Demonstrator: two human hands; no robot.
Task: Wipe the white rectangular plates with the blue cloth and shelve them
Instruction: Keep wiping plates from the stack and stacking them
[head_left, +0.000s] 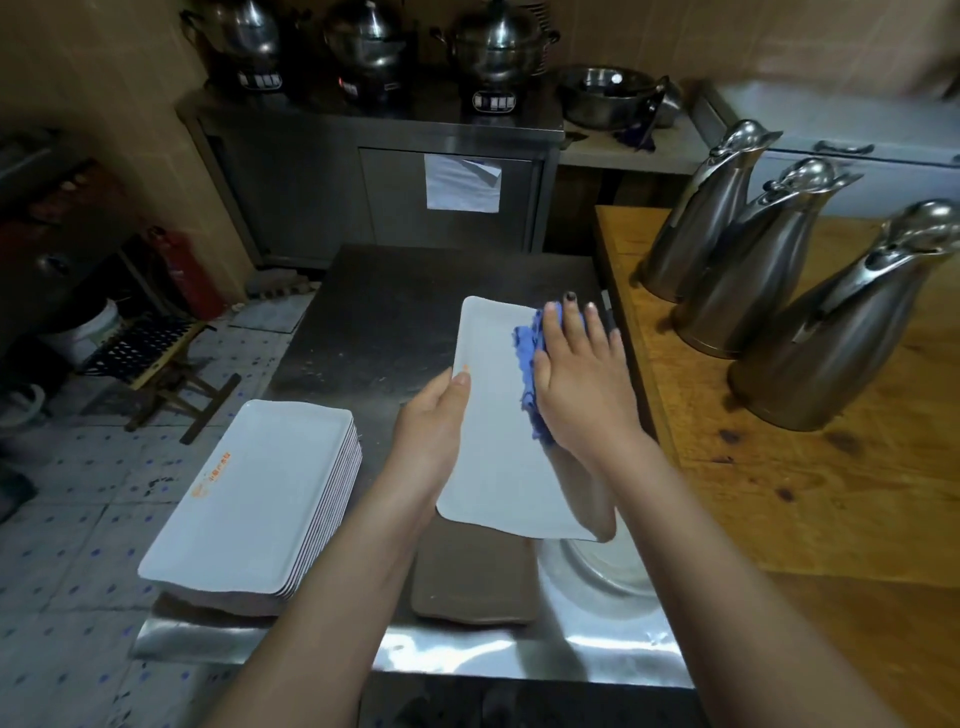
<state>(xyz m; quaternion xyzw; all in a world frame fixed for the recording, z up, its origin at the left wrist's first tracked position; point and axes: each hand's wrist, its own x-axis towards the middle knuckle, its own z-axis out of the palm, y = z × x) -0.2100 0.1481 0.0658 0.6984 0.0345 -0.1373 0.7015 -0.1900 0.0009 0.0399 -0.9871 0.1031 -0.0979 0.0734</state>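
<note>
The right hand (576, 384), fingers flat, pressed the crumpled blue cloth (530, 358) onto a smooth white rectangular plate (498, 457) (long axis near-to-far); the left hand (431, 431) gripped its left edge.

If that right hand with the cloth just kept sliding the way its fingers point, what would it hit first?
Probably nothing soon: the right hand points past the far end of the white plate, over bare steel table. The steel cabinet stands beyond, though depth is unclear.

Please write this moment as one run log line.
step: wiping; left hand: holds plate; right hand: presses cloth on plate; stack: on table
</note>
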